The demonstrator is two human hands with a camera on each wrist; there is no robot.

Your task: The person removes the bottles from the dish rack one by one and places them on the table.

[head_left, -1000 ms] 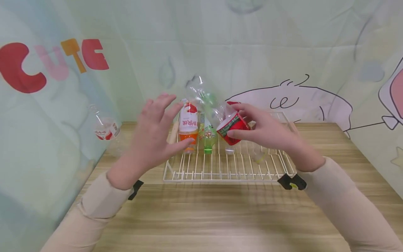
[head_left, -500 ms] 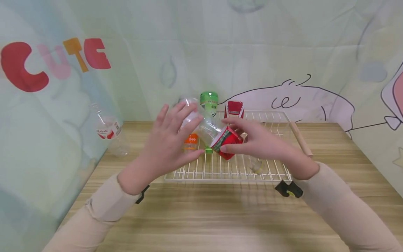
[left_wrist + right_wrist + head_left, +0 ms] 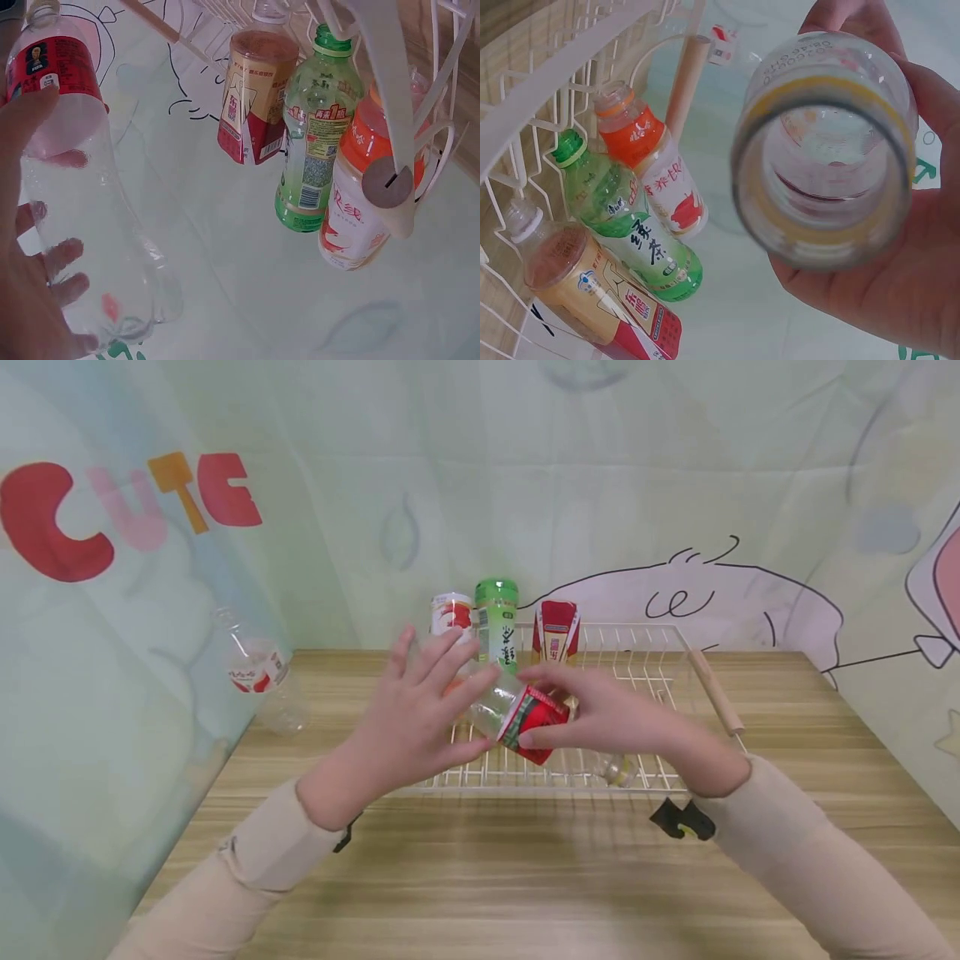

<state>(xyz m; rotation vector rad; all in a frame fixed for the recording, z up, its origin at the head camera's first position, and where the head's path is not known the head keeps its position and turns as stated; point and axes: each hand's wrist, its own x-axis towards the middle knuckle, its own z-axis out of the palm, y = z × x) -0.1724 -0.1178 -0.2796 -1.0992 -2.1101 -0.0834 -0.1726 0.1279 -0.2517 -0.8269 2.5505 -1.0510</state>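
1. Right hand: the labelled part of a clear bottle is being pinched between thumb and fingers.
2. Left hand: fingers are being held spread and nearly straight at the bottle's base end; how firmly it is being pressed cannot be told.
3. Clear bottle, red label: being held aslant over the rack's near part, neck to the right and near, base to the left and far.
4. Change: over the past second the base end is being swung down and nearer while the left hand is being brought right. In judgement, the bottle is being turned between both hands, its weight not yet being borne by the rack.
5. White wire rack: a white-and-orange bottle, a green bottle and a red-and-gold bottle are being held neck-down, left to right, farther off.
6. Second clear bottle: being kept at the far left, outside the rack.
7. Right wrist view only: the uncapped mouth is being shown end-on.
8. Left wrist view only: fingertips are being seen through the bottle's clear wall.
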